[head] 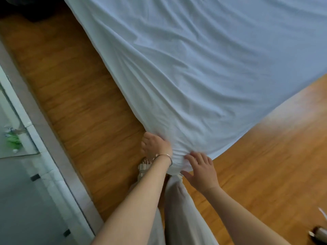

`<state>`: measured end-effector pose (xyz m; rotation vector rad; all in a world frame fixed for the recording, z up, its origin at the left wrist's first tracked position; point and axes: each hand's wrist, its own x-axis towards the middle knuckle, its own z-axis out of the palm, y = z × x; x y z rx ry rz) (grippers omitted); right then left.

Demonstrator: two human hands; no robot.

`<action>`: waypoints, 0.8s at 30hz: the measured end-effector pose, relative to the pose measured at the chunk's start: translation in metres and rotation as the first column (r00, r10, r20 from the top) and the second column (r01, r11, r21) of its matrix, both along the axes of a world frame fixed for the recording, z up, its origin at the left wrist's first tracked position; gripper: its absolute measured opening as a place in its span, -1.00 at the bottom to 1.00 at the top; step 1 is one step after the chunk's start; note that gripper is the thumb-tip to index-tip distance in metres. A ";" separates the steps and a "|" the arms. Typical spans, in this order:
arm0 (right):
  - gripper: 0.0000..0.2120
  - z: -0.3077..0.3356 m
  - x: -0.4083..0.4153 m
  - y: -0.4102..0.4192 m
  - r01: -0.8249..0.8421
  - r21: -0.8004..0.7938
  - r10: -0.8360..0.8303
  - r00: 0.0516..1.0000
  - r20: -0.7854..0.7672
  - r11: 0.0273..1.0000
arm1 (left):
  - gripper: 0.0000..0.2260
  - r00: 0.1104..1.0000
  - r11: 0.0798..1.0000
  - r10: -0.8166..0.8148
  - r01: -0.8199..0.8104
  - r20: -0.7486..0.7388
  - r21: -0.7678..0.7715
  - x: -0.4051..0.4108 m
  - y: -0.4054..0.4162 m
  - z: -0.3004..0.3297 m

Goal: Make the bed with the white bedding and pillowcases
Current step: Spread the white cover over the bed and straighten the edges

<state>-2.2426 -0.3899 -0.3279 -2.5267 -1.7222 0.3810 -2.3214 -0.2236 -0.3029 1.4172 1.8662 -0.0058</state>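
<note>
Both hands [178, 156] low — arms outstretched

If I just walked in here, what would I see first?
A big, wrinkly white sheet spread over the bed, filling the top and right of the view. At its near corner, the left hand, with a bracelet on its wrist, grips the cloth, and the right hand rests open on it. Orange wooden floor lies on both sides.

Both hands meet at the white sheet [203, 68] corner — left hand [155, 145] gripping it, right hand [201, 169] spread flat.
</note>
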 end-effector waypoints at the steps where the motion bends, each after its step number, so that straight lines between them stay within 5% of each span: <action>1: -0.58 0.000 0.000 0.001 -0.017 -0.022 0.017 1.000 -0.003 1.000 | -0.63 0.992 0.958 -0.127 0.129 -0.021 0.256 0.006 -0.003 0.006; 2: -0.60 0.000 0.002 0.004 -0.026 -0.007 0.026 1.000 -0.007 1.000 | -0.59 0.951 0.842 -0.308 0.272 0.001 0.466 0.012 -0.005 0.008; 4: -0.67 0.003 0.003 0.011 -0.017 0.041 0.018 1.000 -0.011 0.999 | -0.53 0.698 0.481 -0.710 0.576 -0.091 0.661 0.016 -0.014 -0.004; 6: -0.69 0.007 0.001 0.007 0.077 0.090 -0.074 0.996 -0.045 0.993 | -0.46 0.422 0.236 -0.869 0.814 -0.259 0.531 0.009 -0.019 -0.023; 8: -0.70 0.009 -0.008 -0.007 0.191 0.186 -0.171 0.978 -0.117 0.964 | -0.32 0.238 0.124 -0.904 0.941 -0.355 0.316 -0.006 -0.019 -0.038; 12: -0.74 0.002 -0.018 -0.020 0.264 0.250 -0.230 0.961 -0.155 0.932 | -0.35 0.132 0.029 -0.908 0.966 -0.397 0.256 -0.019 -0.017 -0.044; 17: -0.82 -0.008 0.001 -0.025 -0.042 0.260 0.067 0.994 -0.089 0.965 | -0.46 0.042 -0.169 -0.865 0.915 -0.501 0.367 -0.025 -0.010 -0.046; 21: -0.83 -0.011 0.000 -0.028 -0.032 -0.148 -0.025 0.928 -0.372 0.988 | -0.24 0.023 -0.122 -0.864 0.960 -0.503 0.254 -0.021 -0.022 -0.043; 24: -0.55 -0.018 0.011 -0.009 -0.208 -0.372 0.042 0.912 -0.409 0.905 | -0.07 -0.033 -0.036 -0.835 0.999 -0.550 -0.006 -0.018 -0.046 -0.036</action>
